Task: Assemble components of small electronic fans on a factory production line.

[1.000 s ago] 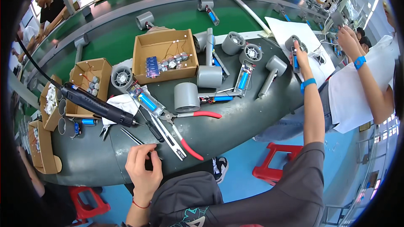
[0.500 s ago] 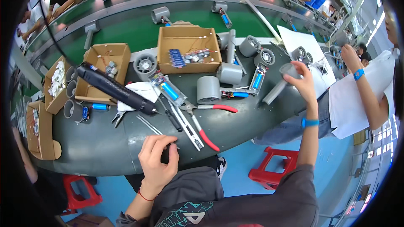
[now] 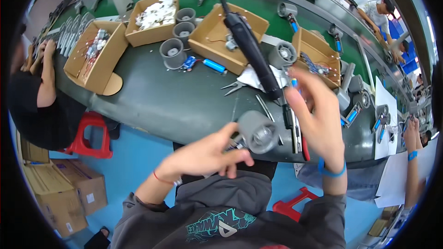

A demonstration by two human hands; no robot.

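Note:
My left hand (image 3: 205,154) is closed around the lower part of a small fan, just off the table's near edge. The fan's round grey housing (image 3: 258,131) tilts towards me, and its inner hub shows. Palm and fingers hide most of what lies below it. My right hand (image 3: 320,120), somewhat blurred, is raised with thumb and fingers curved apart and nothing visible between them. Its thumb is close to the lower end of a black electric screwdriver (image 3: 254,55) hanging on a cable; whether they touch, I cannot tell. Behind those fingers is another fan (image 3: 282,54).
Pliers (image 3: 234,86) and thin metal rods lie mid-table. Cardboard boxes hold white parts (image 3: 158,14), wired motors (image 3: 97,41) and circuit boards (image 3: 318,64). Grey cups (image 3: 172,53) stand beside a blue battery (image 3: 214,66). Co-workers sit at both sides; a red stool (image 3: 90,136) is at left.
The view has swung left. My right hand no longer holds the grey handled piece and is now by the screwdriver. My left hand, earlier low over the table edge, now holds a fan.

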